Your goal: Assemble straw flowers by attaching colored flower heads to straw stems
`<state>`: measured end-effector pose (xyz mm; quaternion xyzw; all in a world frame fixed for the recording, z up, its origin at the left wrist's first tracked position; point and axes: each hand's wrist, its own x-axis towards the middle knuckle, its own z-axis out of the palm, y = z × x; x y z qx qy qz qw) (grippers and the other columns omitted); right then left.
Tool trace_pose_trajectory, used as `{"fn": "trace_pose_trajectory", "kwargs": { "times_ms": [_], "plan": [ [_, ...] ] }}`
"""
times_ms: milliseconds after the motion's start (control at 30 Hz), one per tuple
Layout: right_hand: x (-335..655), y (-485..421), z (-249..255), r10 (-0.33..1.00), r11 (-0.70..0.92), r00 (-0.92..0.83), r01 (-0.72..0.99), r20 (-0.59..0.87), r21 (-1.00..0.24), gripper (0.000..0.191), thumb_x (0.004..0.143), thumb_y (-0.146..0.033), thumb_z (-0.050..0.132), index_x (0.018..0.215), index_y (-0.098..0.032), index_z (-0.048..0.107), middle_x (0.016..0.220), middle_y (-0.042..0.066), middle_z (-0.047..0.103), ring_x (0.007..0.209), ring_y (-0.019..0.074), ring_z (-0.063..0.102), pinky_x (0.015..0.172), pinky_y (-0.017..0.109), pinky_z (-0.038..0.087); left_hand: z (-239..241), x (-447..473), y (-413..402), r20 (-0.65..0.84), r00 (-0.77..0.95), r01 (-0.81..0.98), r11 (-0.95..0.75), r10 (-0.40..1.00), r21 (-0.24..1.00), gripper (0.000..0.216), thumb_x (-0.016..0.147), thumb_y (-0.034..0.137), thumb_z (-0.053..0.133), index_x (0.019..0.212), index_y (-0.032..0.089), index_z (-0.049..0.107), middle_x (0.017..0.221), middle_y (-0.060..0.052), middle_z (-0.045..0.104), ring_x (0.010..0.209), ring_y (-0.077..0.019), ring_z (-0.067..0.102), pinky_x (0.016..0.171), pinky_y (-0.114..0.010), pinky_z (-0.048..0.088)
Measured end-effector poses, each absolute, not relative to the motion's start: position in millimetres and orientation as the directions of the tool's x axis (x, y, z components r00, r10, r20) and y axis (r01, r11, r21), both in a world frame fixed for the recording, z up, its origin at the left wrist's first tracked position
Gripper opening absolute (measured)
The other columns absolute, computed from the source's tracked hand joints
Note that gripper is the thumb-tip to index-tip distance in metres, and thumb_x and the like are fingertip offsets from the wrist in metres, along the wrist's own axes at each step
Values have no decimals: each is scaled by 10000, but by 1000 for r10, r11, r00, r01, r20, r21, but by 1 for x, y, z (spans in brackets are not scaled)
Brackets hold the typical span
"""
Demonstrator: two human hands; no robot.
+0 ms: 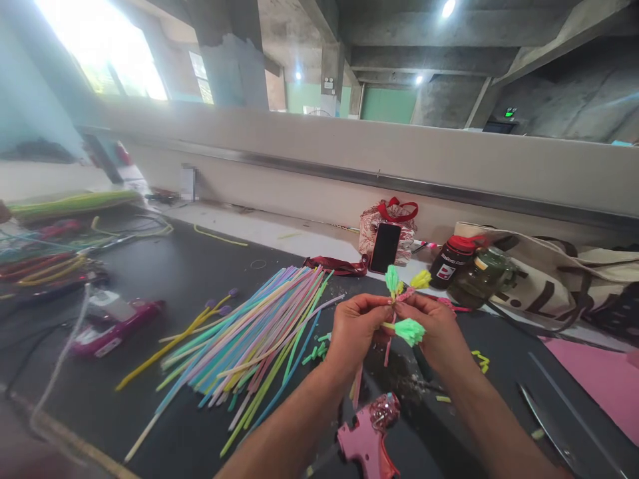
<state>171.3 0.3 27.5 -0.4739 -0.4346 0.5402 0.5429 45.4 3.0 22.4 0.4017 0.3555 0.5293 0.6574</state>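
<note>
My left hand (353, 330) and my right hand (433, 327) meet above the dark tabletop, fingertips pinched together. Between them is a pipe-cleaner flower sprig (409, 331) with mint-green tufts, a yellow tuft and a pink twisted part; its pink stem hangs below the fingers. My fingers hide the spot where the stems join. Just below the hands lies a pink glue gun (367, 436). A wide bundle of pastel pipe cleaners (249, 339) spreads to the left of my left hand, with short green cut pieces (318, 349) beside it.
A phone (384, 247) leans on a patterned bag (364, 219) at the back. Right of it stand a red-lidded bottle (453, 261), a greenish jug (482, 276) and a canvas bag (529, 286). Scissors (546, 426) and pink sheet (599, 379) lie right; a magenta device (117, 326) lies left.
</note>
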Motion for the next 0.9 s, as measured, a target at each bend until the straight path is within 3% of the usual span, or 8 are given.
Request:
{"fn": "trace_pose_trajectory", "kwargs": {
  "times_ms": [167, 433, 633, 900],
  "plan": [
    [171, 2, 22, 995, -51, 73, -155, -63, -987, 219, 564, -318, 703, 609, -136, 589, 545, -21, 539, 476, 91, 444, 459, 210, 321, 12, 46, 4, 90, 84, -111, -81, 992, 991, 156, 677, 211, 554, 772, 181, 674, 636, 9, 628, 442, -75, 540, 431, -173, 436],
    [176, 5, 15, 997, -62, 46, -95, -66, -994, 237, 569, -329, 713, 678, -135, 631, 620, 0, 590, 552, 111, 491, 535, 225, 356, 8, 44, 5, 169, 79, 70, -175, 982, 982, 219, 697, 188, 503, 810, 239, 683, 735, 10, 667, 510, -93, 588, 476, -179, 462],
    [176, 8, 12, 997, -76, -7, -162, -75, -984, 222, 563, -315, 712, 647, -134, 615, 559, -9, 550, 538, 116, 489, 519, 226, 363, 9, 45, 6, 82, 82, -64, -77, 993, 995, 182, 688, 229, 537, 799, 194, 676, 661, 0, 644, 470, -96, 574, 451, -191, 469],
    [172, 4, 23, 999, 23, 48, -35, 21, -999, 214, 607, -346, 653, 611, -147, 575, 587, -14, 527, 509, 92, 427, 473, 209, 330, 19, 43, 8, -88, 241, -313, 164, 966, 936, 217, 641, 267, 609, 799, 118, 617, 624, -21, 624, 466, -102, 570, 440, -196, 460]
  ]
}}
